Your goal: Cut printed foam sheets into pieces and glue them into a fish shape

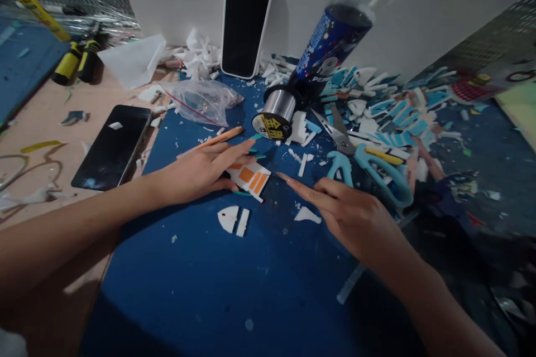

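My left hand [196,173] lies over a flat white piece with orange patches [253,179], its fingers stretched out and pressing it against the blue mat [201,290]. Teal bits [256,137] show around those fingertips. My right hand [349,206] is closed, index finger extended, on what looks like a thin dark blade [278,174]; its handle is hidden. The blade's tip is close to the piece's right edge. Nearer me lie a rounded white piece [228,218] and a small white strip [243,222]. Right of these is a white scrap [307,215].
Behind my hands stand a wire spool [278,111], a propped phone [246,19] and a tilted bottle [330,44]. Blue-handled scissors [377,175] lie right, beside heaped white and blue offcuts [402,117]. Another phone [113,145] and an orange pen-like stick [220,138] lie left.
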`<state>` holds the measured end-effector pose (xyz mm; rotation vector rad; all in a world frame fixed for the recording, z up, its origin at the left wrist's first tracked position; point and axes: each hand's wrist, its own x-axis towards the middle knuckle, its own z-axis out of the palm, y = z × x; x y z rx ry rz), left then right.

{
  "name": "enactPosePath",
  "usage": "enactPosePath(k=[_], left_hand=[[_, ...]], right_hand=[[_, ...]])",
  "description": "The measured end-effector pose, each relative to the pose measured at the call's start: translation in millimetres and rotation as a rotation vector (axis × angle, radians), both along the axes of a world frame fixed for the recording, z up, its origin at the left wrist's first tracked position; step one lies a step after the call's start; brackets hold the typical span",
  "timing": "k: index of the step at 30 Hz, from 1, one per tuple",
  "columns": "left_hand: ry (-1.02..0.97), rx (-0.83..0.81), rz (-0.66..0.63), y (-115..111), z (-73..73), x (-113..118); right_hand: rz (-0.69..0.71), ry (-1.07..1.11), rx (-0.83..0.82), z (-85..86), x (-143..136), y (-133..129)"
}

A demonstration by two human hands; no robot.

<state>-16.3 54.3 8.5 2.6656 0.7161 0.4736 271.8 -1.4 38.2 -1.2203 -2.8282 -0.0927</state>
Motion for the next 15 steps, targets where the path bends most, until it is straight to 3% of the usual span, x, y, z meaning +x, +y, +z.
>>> enactPosePath(k=[15], left_hand=[[0.041,-0.064,0.035,2.3,0.2,-0.5]], right_hand=[[-0.021,0.047,-0.026,-0.9,-0.2,-2.6]])
